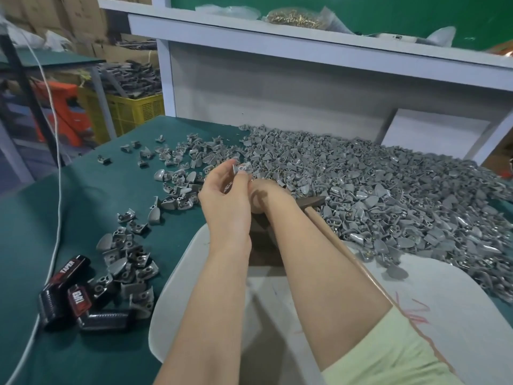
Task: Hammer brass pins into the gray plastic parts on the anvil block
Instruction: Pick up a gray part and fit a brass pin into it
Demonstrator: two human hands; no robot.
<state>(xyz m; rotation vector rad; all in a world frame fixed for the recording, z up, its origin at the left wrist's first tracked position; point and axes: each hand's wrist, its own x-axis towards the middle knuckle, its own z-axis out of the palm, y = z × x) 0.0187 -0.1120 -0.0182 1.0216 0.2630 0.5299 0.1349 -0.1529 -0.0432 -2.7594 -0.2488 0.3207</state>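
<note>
Head view: your left hand (224, 202) pinches one gray plastic part (242, 169) just beyond the anvil block (261, 237). Your right hand (266, 195) is half hidden, so its grasp cannot be told. The part looks light, stiff and small; hold its outer edges and keep the hole clear.

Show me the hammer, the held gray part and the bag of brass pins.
hammer (312, 202), head view, on its dark metal head.
gray part (242, 169), head view, on its pale holed face.
bag of brass pins (294, 19), head view, on the pin heap inside.
</note>
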